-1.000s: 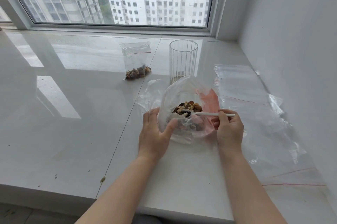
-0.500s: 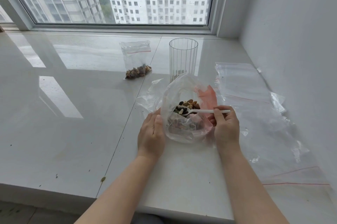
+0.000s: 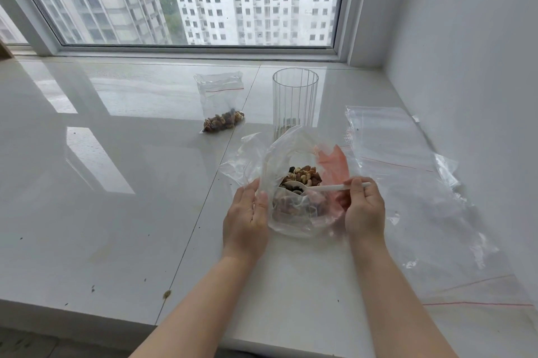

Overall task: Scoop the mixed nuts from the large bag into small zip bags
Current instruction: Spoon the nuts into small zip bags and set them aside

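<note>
On the white desk [image 3: 116, 183], a small zip bag [image 3: 221, 104] with some nuts at its bottom lay beyond the work, with a ribbed clear glass [image 3: 294, 101] just behind the large bag [image 3: 291, 183]. Empty zip bags [image 3: 390, 148] lay to the right, near the wall. The left hand [image 3: 246, 218] held the large bag's near-left edge between thumb and fingers. The right hand [image 3: 364, 209] pinched a white spoon [image 3: 317, 188], its bowl among the mixed nuts [image 3: 304, 174] inside the bag.
</note>
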